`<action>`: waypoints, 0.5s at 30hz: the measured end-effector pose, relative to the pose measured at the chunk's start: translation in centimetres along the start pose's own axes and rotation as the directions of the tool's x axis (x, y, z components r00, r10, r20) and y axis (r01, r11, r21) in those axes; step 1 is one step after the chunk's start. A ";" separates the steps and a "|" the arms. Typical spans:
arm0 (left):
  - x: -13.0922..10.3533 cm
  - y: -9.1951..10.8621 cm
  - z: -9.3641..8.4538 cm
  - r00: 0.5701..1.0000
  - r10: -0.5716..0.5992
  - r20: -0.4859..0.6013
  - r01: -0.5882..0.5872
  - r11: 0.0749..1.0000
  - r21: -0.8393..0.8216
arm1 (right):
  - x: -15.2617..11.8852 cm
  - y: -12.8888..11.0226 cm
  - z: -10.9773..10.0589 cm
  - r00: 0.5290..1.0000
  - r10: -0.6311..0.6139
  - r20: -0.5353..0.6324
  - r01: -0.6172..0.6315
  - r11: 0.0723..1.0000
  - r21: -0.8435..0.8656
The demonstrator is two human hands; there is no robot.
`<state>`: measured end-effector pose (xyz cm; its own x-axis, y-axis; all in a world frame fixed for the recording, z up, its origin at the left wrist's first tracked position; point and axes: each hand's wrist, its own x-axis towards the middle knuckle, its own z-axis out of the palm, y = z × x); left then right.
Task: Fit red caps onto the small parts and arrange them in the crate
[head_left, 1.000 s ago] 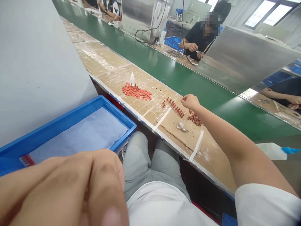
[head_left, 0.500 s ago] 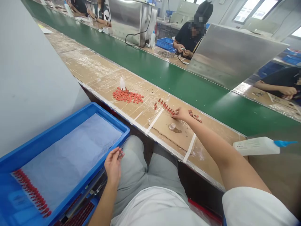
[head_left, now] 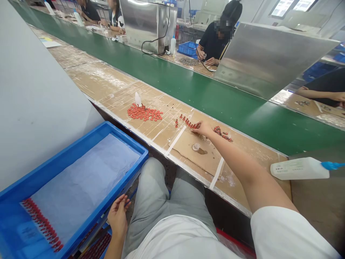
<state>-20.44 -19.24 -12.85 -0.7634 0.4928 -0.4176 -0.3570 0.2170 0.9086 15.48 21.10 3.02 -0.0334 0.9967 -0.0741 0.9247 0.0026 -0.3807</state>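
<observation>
My right hand [head_left: 202, 128] reaches over the bench to the near end of a row of small red pieces with dark upright stems [head_left: 190, 123]. Its thumb and fingertips close around the last of them; the fingers partly hide it. Down beside my left knee, my left hand [head_left: 118, 214] is held with fingertips pinched together. A small dark bit shows at those tips, too small to name. Two similar red pieces [head_left: 176, 123] stand just left of the row. A loose heap of stemmed red pieces [head_left: 221, 133] lies beyond my right wrist.
Flat red discs [head_left: 144, 112] are spread on the bench around a white pointed object [head_left: 138, 99]. A small clear cup [head_left: 196, 146] stands on cardboard [head_left: 185, 149]. At right lies a white bottle [head_left: 299, 168]. A blue tray [head_left: 107, 126] holds paper and lined-up red pieces [head_left: 43, 225]. Behind runs a green belt [head_left: 161, 72].
My left hand has dropped lower and to the left, away from the tray's corner. My right hand has shifted slightly left along the row. The view has turned a little.
</observation>
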 end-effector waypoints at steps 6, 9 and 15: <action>-0.1 -0.7 0.7 1.000 -0.021 0.015 0.020 0.998 0.053 | 1.5 -0.5 0.8 1.000 -0.003 -0.003 0.003 1.000 -0.008; 0.0 -0.7 0.7 1.000 -0.020 -0.003 0.020 0.998 0.064 | 2.0 -0.7 1.3 1.000 0.015 -0.017 -0.015 1.000 -0.002; 0.2 -1.3 0.6 1.000 -0.026 0.017 0.025 0.998 0.061 | 2.4 -0.9 2.1 0.997 0.046 -0.062 -0.044 0.998 0.036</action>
<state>-19.82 -18.91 -14.14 -0.7448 0.5011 -0.4406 -0.3420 0.2802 0.8969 13.81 23.32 1.29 0.0333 0.9989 -0.0340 0.9110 -0.0443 -0.4099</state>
